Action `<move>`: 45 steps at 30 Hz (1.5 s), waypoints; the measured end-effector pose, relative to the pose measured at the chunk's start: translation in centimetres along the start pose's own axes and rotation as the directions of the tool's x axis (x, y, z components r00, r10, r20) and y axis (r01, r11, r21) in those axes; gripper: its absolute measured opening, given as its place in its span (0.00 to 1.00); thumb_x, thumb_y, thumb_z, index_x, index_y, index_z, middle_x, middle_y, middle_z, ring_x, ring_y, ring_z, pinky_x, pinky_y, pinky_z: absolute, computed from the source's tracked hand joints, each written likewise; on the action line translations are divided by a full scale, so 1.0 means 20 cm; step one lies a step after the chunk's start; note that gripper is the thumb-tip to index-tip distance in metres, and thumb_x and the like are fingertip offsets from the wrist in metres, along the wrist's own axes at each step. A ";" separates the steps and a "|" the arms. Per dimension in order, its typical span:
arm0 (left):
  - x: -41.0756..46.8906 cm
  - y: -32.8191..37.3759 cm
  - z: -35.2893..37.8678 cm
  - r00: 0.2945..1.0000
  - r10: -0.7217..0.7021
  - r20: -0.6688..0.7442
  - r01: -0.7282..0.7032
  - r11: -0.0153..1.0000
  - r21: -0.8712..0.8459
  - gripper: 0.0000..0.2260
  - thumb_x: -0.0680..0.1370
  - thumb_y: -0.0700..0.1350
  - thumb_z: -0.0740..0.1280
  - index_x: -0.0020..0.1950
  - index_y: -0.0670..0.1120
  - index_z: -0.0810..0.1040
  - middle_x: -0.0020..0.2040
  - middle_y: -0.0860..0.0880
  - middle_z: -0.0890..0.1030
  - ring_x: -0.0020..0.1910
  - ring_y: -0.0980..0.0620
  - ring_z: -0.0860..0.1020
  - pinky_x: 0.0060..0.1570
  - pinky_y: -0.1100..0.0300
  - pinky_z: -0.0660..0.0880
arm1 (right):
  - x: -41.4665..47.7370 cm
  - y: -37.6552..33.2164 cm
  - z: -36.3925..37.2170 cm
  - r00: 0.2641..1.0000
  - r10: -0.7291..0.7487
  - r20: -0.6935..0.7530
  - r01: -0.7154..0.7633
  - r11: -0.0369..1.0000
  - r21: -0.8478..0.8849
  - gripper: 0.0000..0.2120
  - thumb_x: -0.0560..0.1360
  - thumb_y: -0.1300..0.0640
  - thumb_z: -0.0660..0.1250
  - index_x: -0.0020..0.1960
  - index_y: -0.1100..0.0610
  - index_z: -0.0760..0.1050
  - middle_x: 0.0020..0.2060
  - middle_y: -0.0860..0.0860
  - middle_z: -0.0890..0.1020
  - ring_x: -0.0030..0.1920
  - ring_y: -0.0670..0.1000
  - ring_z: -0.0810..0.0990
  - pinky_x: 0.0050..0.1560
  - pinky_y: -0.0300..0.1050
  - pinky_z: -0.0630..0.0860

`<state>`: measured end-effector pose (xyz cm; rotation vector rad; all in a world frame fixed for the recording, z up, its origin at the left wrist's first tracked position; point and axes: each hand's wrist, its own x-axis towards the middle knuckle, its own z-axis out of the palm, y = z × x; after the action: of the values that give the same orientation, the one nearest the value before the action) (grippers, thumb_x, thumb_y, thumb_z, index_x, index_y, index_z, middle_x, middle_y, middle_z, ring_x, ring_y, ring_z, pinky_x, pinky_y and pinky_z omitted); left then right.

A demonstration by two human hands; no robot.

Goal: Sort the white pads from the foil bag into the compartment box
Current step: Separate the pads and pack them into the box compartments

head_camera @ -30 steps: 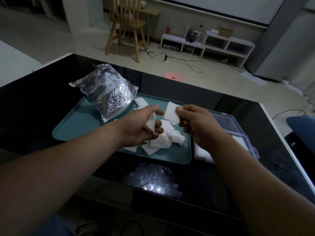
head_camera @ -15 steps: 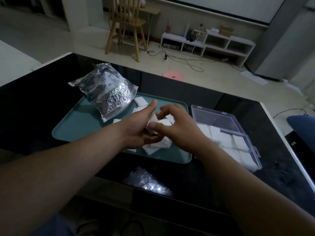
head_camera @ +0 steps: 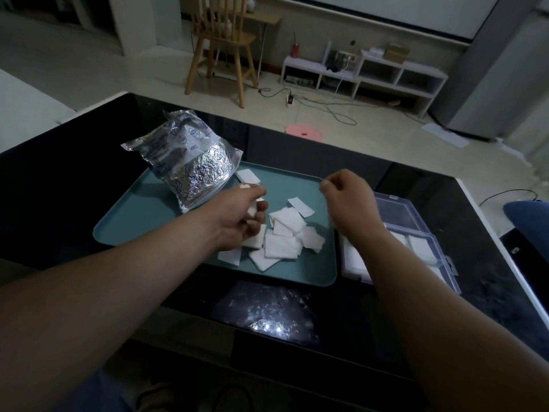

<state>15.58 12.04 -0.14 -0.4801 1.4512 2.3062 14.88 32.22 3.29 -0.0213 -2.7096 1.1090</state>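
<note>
Now left hand (head_camera: pixel 242 214) clutches a wad of pads (head_camera: pixel 253 207), right hand (head_camera: pixel 346 197) pinched closed, seemingly empty; peel one pad off, drop it flat in the box (head_camera: pixel 427 248) at right.

hands parted | right hand (head_camera: pixel 347 200) lifted away from left hand (head_camera: pixel 240 212)

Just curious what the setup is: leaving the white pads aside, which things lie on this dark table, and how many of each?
Foil bag: 1
Teal tray: 1
Clear compartment box: 1
Crumpled clear plastic: 1
Total: 4
</note>
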 end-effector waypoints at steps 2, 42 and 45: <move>0.01 0.00 0.00 0.999 0.015 -0.032 -0.015 1.000 0.017 0.06 0.83 0.44 0.65 0.49 0.53 0.70 0.33 0.51 0.73 0.27 0.57 0.66 0.19 0.69 0.55 | 0.02 0.03 0.02 0.999 0.011 0.043 -0.007 0.996 -0.094 0.08 0.84 0.57 0.63 0.56 0.54 0.81 0.47 0.47 0.83 0.44 0.45 0.79 0.42 0.41 0.73; -0.10 -0.02 0.12 0.980 0.189 0.067 -0.199 0.958 0.206 0.04 0.82 0.39 0.62 0.54 0.48 0.70 0.54 0.40 0.85 0.43 0.45 0.85 0.32 0.61 0.74 | -0.16 -0.07 0.03 0.997 -0.007 0.082 0.007 1.000 0.001 0.12 0.83 0.54 0.63 0.46 0.56 0.83 0.37 0.50 0.84 0.40 0.53 0.83 0.40 0.52 0.78; -0.10 -0.06 0.17 0.967 0.228 0.115 -0.246 0.955 0.169 0.08 0.84 0.43 0.61 0.64 0.49 0.70 0.53 0.45 0.82 0.40 0.50 0.83 0.36 0.58 0.79 | -0.20 -0.11 0.07 0.989 -0.146 -0.002 0.145 0.980 -0.138 0.07 0.80 0.55 0.65 0.44 0.52 0.79 0.37 0.46 0.82 0.38 0.46 0.79 0.37 0.45 0.74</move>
<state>17.66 15.27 1.25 -0.1489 1.7340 2.3073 18.57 29.31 3.11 0.1460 -2.7214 0.8775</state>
